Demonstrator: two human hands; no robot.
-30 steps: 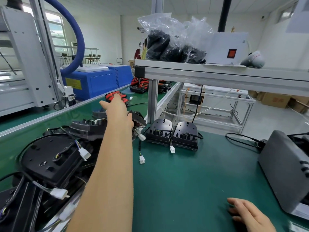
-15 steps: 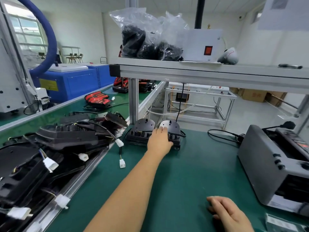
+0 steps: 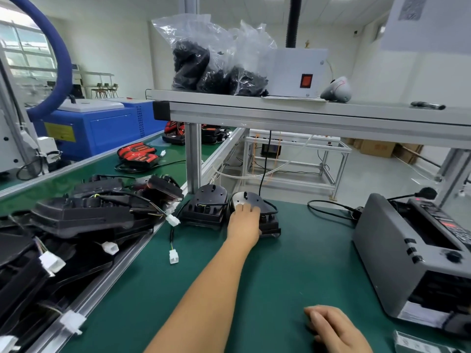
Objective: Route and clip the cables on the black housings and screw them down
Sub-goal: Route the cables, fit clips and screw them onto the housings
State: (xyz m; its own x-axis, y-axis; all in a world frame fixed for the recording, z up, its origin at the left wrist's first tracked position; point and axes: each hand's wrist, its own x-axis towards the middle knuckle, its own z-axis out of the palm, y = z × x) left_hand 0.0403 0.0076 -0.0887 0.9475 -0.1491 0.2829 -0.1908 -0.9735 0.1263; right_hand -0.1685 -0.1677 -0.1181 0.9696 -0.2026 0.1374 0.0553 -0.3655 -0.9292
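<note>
Step in hand, as I judge it: fetching the next unit.

- Your left hand (image 3: 243, 220) lies on the right one of two black plastic housings with rounded tops (image 3: 254, 198), at the far edge of the green bench mat (image 3: 293, 263), just beside its twin housing (image 3: 207, 207) near the aluminium upright post (image 3: 193, 159).
- Fingers drape over the dome. I cannot tell whether they clamp it, since the thumb is hidden.
- Your right hand (image 3: 334, 329) rests on the mat close to you, fingers loosely bent, holding nothing. It is probably waiting to receive the housing.
- Orientation: the long axis runs away from you. The rounded end points to the far edge and the squared end faces you.
- A thin black cable (image 3: 271, 207) loops at its right side.
</note>
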